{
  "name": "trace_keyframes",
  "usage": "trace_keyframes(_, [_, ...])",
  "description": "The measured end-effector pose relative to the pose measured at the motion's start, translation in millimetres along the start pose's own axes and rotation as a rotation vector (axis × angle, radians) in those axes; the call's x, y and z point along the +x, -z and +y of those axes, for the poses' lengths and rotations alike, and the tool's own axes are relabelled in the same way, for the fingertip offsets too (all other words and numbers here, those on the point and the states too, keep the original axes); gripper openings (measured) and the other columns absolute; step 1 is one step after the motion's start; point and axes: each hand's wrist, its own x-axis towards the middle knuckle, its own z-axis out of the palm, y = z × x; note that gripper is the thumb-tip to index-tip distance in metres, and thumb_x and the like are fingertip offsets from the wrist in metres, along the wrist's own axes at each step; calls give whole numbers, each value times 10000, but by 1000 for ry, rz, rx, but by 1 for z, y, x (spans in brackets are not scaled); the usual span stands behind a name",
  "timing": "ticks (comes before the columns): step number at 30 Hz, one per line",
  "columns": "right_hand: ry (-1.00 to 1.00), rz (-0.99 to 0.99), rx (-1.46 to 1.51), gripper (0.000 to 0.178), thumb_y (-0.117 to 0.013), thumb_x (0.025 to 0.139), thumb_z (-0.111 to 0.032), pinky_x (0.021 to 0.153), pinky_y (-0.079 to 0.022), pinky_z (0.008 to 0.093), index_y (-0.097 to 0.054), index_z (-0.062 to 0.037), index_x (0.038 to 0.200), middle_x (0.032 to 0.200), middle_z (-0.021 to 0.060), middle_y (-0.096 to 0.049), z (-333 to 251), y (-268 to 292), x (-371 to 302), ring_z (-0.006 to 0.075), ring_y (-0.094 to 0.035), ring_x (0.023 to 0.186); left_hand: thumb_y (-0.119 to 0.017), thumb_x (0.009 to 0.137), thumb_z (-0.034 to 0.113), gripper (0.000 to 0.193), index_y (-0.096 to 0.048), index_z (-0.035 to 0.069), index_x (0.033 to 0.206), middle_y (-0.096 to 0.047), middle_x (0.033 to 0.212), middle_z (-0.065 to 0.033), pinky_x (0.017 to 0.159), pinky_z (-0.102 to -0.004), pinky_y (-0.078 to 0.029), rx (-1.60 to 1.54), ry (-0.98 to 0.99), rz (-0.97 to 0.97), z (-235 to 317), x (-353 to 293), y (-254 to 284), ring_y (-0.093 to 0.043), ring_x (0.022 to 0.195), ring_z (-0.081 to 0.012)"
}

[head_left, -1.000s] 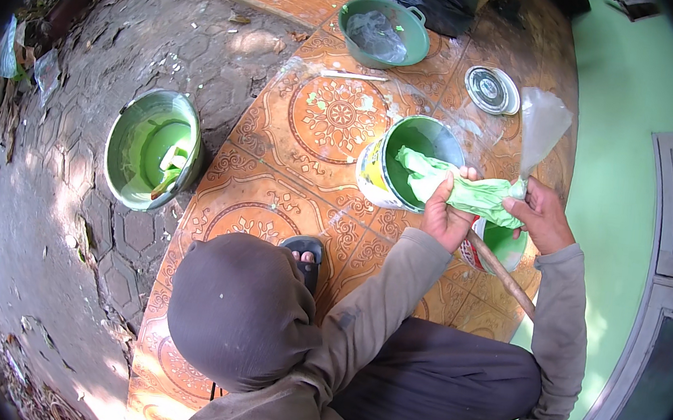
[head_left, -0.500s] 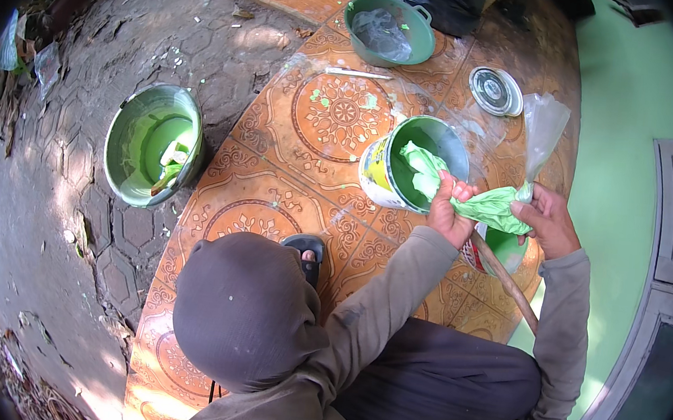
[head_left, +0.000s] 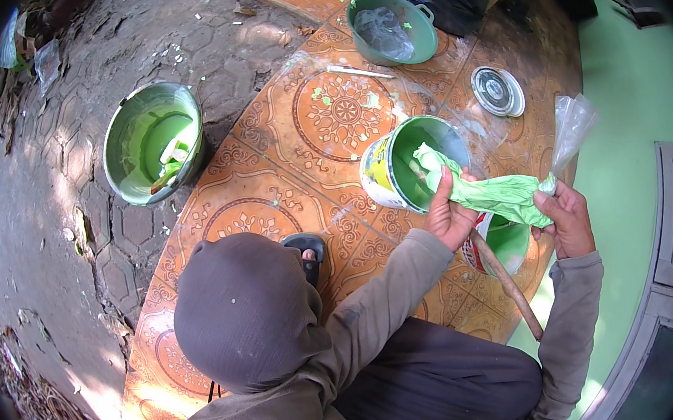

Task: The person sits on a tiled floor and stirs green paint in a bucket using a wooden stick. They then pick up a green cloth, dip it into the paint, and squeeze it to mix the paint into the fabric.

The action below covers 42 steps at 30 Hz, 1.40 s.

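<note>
A long plastic bag (head_left: 496,191), wrinkled and green along most of its length, is stretched between my two hands. My left hand (head_left: 451,213) grips it near its lower left end, thumb up and fingers curled behind. That end hangs over the mouth of a white paint bucket (head_left: 380,178) with green inside. At the other end my right hand (head_left: 569,220) pinches the bag, below its clear, flared top. A wooden stick (head_left: 511,288) leans by a second bucket (head_left: 512,241) holding green paint, below my hands and partly hidden by them.
Left of the tiles, on paving, stands a bucket (head_left: 115,148) with green paint and a pale, green-smeared thing. A green basin (head_left: 421,44) holding clear plastic, a round lid (head_left: 498,92), a thin white stick (head_left: 362,72) and a black bag (head_left: 437,5) lie farther off. A green wall (head_left: 630,101) rises at right.
My right hand has moved slightly right and down, stretching the plastic bag straighter. Its clear top has swung right. My left hand has loosened, its thumb now more upright.
</note>
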Motion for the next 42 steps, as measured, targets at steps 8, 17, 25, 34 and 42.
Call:
trace_keyframes(8, [-30,10,-83,240,-627,871,-178,472,-444,207,-583,0,1025,793,24,-625,1,-10,1,56,-557,607,-599,884,317,308,-471,47,808,-431,662,-4,1033,-362,-456,17,-112,115,-8,5,7,-495,654,-126])
trace_keyframes(17, [-11,40,-53,262,-623,877,-193,480,-446,210,-578,3,1046,807,28,-620,2,-11,1,61,-547,596,-559,947,193,188,-519,26,872,-560,796,-63,1023,-388,-460,-66,-27,85,-3,5,8,-587,812,-193])
trace_keyframes(25, [13,78,129,267,-591,913,-188,479,-460,210,-559,27,1069,831,37,-615,-2,9,1,60,-530,569,-687,859,169,425,-492,-4,1195,-537,1254,-143,1118,-478,-325,-19,82,-176,-3,-10,-6,-462,1248,-285])
trace_keyframes(34, [1,77,151,250,-569,930,-172,468,-470,202,-555,12,1099,848,20,-620,0,8,4,32,-516,551,-657,884,241,441,-417,47,1200,-536,1147,-100,1021,-476,-465,88,-65,68,-8,-6,4,-527,1178,-271])
trace_keyframes(42, [21,84,111,291,-606,905,-201,481,-448,202,-566,40,1064,823,42,-618,-4,1,6,47,-502,551,-615,911,253,466,-378,24,1240,-517,1165,-117,1016,-471,-467,100,-80,161,-9,-2,9,-508,1203,-286])
